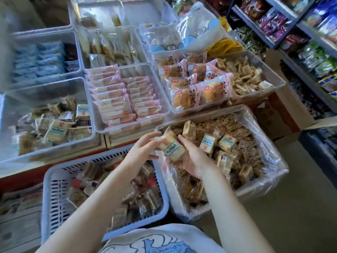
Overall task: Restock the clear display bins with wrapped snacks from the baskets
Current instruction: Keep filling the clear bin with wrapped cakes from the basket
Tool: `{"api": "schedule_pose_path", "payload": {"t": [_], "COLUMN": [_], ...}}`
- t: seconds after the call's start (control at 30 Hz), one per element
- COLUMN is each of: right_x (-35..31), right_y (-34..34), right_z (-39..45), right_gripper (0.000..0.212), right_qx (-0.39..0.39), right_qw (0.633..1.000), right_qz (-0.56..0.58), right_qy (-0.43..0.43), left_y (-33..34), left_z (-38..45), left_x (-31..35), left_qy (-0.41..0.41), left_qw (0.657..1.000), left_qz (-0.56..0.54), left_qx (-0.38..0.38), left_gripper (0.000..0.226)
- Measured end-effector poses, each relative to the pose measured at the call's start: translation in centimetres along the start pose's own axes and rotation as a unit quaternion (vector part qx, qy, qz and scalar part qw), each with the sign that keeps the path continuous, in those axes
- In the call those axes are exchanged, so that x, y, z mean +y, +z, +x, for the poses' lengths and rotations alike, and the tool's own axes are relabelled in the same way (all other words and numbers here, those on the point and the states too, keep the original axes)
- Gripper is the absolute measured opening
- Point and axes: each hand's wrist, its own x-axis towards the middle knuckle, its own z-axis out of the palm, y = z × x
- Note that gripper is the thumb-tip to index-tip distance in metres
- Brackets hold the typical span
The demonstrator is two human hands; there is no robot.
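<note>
Cradling one wrapped snack (172,148) at centre frame, our right hand (191,159) grasps it from below, left hand (141,149) pinches its wrapper; two baskets beneath, white-lined (262,190) and blue (52,179).

Shop interior, aisle beside a low display counter.

A metal shelving unit (284,31) runs from 12 to 3 o'clock, its grey shelves packed with coloured bagged goods (273,21). At its foot, near 3 o'clock, stand brown cardboard boxes (280,115), one with an open flap. The floor (295,207) at 4 o'clock is plain grey-beige and smooth. The counter's red front edge (27,178) shows at 9 o'clock, with stacked printed cartons (16,216) below it. Light is even and soft; its source is not visible.
</note>
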Motion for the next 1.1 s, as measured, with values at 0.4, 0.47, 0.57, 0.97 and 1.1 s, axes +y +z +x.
{"api": "schedule_pose_path", "payload": {"t": [0.4, 0.47, 0.57, 0.97, 1.1], "right_x": [1.8, 3.4, 6.3, 6.7, 6.1], "right_y": [21.2, 23.6, 24.6, 24.1, 23.5], "right_z": [12.6, 15.3, 17.5, 18.2, 18.0], "right_gripper": [0.029, 0.041, 0.048, 0.062, 0.068], "right_qx": [0.098, 0.094, 0.088, 0.055, 0.026], "right_qw": [0.887, 0.755, 0.631, 0.560, 0.582], "right_qz": [-0.421, -0.609, -0.747, -0.814, -0.797], "right_qy": [-0.160, -0.224, -0.191, -0.148, -0.156], "left_y": [-22.6, -26.0, -29.4, -29.4, -28.2], "left_z": [-5.9, -6.1, -5.9, 3.8, 3.2], "left_x": [-0.6, -1.0, -0.6, -0.6, -0.7], "left_qy": [0.019, 0.034, 0.048, 0.015, -0.004], "left_qw": [0.964, 0.951, 0.942, 0.913, 0.873], "left_qz": [-0.025, -0.063, -0.035, 0.327, 0.425], "left_qx": [0.264, 0.300, 0.332, 0.242, 0.238], "left_gripper": [0.031, 0.023, 0.022, 0.039, 0.036]}}
